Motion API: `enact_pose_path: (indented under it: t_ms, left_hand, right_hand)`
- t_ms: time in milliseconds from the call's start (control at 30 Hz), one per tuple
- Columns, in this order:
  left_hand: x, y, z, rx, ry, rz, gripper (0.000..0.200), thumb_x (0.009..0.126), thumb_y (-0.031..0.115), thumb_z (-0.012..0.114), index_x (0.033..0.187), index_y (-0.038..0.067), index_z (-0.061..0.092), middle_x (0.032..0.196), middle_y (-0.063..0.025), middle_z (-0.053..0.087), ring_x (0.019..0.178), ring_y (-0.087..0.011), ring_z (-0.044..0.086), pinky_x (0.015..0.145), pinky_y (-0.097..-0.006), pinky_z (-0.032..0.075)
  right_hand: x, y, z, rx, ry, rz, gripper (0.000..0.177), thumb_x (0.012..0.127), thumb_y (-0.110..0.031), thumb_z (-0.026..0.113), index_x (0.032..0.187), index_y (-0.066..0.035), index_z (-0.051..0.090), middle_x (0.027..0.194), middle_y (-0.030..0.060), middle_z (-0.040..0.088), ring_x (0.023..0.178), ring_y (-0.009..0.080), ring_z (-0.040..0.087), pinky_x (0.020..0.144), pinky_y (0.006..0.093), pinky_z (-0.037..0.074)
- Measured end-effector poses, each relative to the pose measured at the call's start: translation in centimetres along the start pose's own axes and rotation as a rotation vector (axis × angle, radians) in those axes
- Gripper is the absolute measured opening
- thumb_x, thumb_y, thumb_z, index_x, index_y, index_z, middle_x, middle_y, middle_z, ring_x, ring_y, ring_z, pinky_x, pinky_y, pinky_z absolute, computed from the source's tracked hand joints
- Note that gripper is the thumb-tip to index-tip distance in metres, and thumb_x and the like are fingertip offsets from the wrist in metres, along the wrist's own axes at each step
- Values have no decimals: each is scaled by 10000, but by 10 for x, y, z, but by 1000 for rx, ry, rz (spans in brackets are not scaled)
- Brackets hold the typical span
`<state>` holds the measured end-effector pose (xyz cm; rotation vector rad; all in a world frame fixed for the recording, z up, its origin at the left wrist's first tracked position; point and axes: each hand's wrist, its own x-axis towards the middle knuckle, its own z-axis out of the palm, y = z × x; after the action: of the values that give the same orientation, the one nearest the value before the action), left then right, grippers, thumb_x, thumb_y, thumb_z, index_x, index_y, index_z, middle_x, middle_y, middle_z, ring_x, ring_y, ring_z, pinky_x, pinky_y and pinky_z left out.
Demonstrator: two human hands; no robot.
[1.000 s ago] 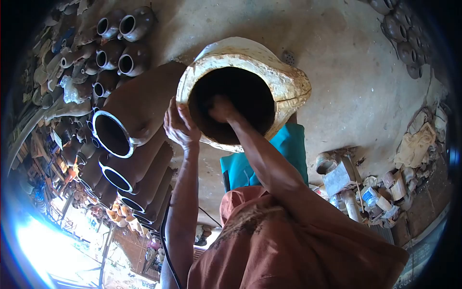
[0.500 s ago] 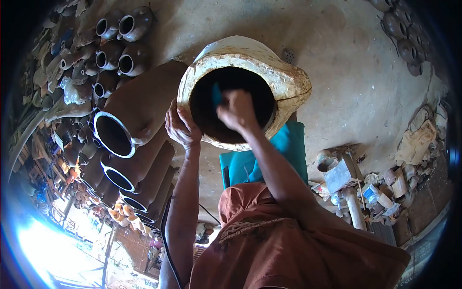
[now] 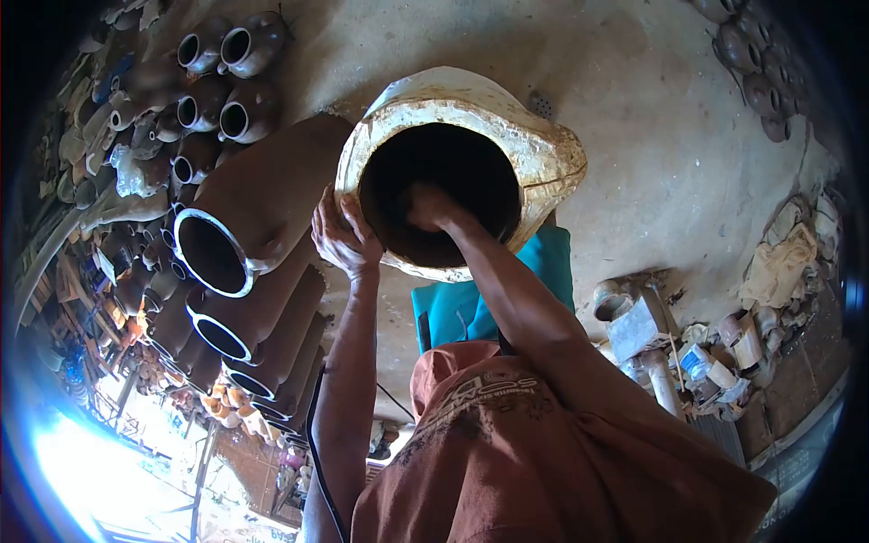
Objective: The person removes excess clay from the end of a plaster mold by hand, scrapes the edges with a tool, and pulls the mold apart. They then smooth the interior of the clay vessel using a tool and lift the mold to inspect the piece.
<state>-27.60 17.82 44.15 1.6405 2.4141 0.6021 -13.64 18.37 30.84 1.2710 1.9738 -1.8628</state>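
Note:
A pale, plaster-like mould [image 3: 543, 167] with a round dark opening and a pointed spout-like side faces me. A seam line runs along its right side. My left hand [image 3: 347, 233] rests against the left outer rim, its fingers spread on the surface. Reaching into the dark opening, my right hand [image 3: 433, 208] is partly lost in shadow, and its fingertips are hidden. Whether it holds anything cannot be made out. Teal cloth [image 3: 543, 267] lies below the mould, over my legs.
Long dark clay cylinders with pale rims [image 3: 214, 253] lie at the left. Small round-mouthed pots [image 3: 252, 45] stand at the upper left, others [image 3: 760, 68] at the upper right. A grey box [image 3: 636, 328] and assorted clutter sit at the lower right.
My right hand has gone deeper into the opening and lower. The blue-green item seen at its fingers before is no longer visible. My left hand keeps its place on the rim.

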Motion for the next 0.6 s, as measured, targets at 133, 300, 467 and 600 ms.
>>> enact_pose_path:
  t_ms: [133,300,467,600]
  left_hand:
    - [-4,1,-2,25,10,-29,452,1022,367,540,1233,2,705,1154,-205,728,1076,-420,673,964,-497,498]
    - [-1,3,-1,0,-11,-49,461,1025,380,536,1242,9,703,1166,-209,722,1099,-415,664,980,-488,488]
    - [0,0,-1,17,-16,-55,492,1051,385,468,1235,-6,702,1164,-209,725,1104,-420,662,990,-486,489]
    - [0,5,-3,-18,-3,-54,468,1056,352,466,1215,-15,710,1162,-211,730,1086,-423,672,979,-494,501]
  right_hand:
    - [-51,-52,-39,129,49,50,228,753,-153,672,933,-111,804,938,183,759,905,386,728,865,464,586]
    - [-94,-100,-55,159,158,32,388,733,-151,716,1110,-104,794,1058,202,759,1050,437,697,979,498,568]
    - [-99,-93,-78,338,467,132,209,723,-151,736,882,-19,769,948,250,744,926,397,733,936,478,579]
    - [-9,-21,-58,88,411,320,432,846,-320,746,1182,-49,732,1211,200,703,1148,377,679,1013,482,539]
